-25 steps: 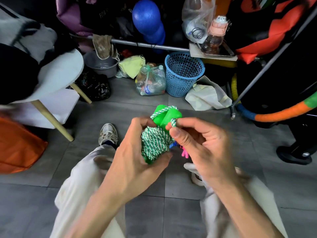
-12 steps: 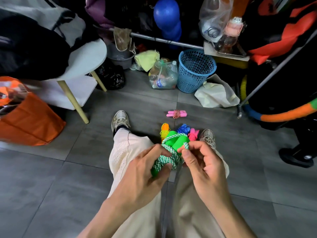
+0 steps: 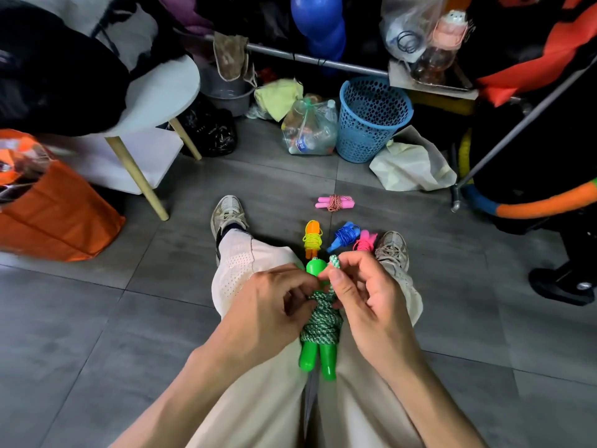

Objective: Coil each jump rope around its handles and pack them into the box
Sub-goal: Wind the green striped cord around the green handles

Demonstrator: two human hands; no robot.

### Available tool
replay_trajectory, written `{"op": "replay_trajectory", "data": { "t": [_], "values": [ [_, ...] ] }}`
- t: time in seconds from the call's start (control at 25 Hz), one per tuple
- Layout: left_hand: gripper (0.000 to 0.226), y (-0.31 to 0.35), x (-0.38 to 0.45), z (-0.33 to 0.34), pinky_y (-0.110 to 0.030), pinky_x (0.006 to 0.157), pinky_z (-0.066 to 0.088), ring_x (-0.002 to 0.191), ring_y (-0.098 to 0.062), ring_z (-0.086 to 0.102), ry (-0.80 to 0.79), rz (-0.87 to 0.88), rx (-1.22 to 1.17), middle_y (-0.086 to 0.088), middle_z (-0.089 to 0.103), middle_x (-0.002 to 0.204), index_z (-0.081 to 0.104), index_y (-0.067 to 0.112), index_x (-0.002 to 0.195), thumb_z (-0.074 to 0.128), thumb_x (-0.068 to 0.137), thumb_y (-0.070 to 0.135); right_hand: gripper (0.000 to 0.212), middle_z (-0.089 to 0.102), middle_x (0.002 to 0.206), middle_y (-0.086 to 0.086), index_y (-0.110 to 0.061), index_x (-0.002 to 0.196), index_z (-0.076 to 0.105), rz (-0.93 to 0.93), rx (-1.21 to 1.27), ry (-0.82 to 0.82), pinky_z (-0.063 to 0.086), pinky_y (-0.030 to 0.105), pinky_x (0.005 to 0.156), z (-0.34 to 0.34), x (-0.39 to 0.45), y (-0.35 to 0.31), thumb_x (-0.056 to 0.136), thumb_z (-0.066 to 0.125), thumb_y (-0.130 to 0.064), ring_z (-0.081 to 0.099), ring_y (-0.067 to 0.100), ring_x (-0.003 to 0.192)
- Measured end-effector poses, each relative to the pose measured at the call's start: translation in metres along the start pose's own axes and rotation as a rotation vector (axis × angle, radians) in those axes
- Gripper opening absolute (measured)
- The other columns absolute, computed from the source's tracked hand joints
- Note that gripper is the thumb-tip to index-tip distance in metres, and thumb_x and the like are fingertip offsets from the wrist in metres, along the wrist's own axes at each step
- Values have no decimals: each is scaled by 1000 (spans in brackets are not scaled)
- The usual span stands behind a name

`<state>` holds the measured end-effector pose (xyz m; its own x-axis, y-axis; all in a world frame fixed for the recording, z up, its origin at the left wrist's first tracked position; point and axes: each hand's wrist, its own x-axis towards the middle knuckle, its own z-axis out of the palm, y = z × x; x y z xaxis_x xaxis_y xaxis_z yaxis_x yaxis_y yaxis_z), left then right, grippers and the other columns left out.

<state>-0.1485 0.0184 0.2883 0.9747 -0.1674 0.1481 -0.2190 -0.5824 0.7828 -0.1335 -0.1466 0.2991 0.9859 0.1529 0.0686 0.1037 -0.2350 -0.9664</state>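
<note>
**Both hands on the green rope bundle**

The right hand (image 3: 365, 299) pinches the free end of the green-and-white braided jump rope (image 3: 321, 318); the left hand (image 3: 274, 305) grips its coil, fingers curled; the bundle with its two green plastic handles lies over the lap; beyond it on the grey tiled floor (image 3: 97, 318) lie orange (image 3: 312, 239), blue (image 3: 344, 236) and pink (image 3: 364, 241) coiled ropes.

One head cam, looks fwd & down, close over the hands (image 3: 323, 305) and lap, floor beyond.

light: dim, even — shadows: soft | edges: wide-angle bowing, slight blur
</note>
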Motion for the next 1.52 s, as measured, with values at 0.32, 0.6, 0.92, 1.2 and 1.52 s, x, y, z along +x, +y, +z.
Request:
{"op": "replay_trajectory", "data": {
  "t": [0.32, 0.6, 0.92, 1.2, 1.52],
  "values": [
    [21, 1, -16, 13, -31, 73, 43, 76, -18, 51, 257, -15, 315, 4, 60, 87, 66, 18, 86, 62, 86, 38, 15, 72, 92, 4, -14, 98, 61, 59, 161, 42, 53, 25, 65, 0, 3, -3, 93, 56, -27, 64, 11, 76],
    [30, 7, -26, 18, -36, 91, 48, 111, -13, 59, 116, 18, 39, 6, 65, 123, 70, 23, 116, 52, 94, 30, 14, 71, 86, 5, 0, 96, 59, 77, 292, 104, 49, 20, 65, -8, -3, -5, 95, 54, -12, 60, 10, 73],
    [29, 7, -2, 4, -14, 66, 43, 74, -7, 55, -9, -94, -216, 15, 58, 86, 65, 36, 89, 82, 66, 36, 8, 72, 90, 8, -6, 93, 63, 42, 260, -13, 49, 20, 76, -27, -13, -3, 91, 62, -14, 66, 13, 84],
    [10, 8, 6, -1, -18, 56, 40, 60, -8, 52, -112, -26, -258, 12, 55, 72, 70, 22, 88, 76, 80, 19, 9, 68, 93, -11, -13, 90, 71, -213, -196, -123, 50, 27, 83, -40, 3, -5, 87, 68, -21, 66, 15, 93],
    [5, -10, 17, 2, -21, 55, 42, 53, -2, 48, -124, -47, -317, 14, 55, 61, 71, 20, 83, 74, 79, 21, 7, 72, 82, -14, -22, 83, 73, -116, -188, -107, 50, 17, 72, -39, 10, -10, 79, 78, -26, 67, 5, 76]
  ]
}}
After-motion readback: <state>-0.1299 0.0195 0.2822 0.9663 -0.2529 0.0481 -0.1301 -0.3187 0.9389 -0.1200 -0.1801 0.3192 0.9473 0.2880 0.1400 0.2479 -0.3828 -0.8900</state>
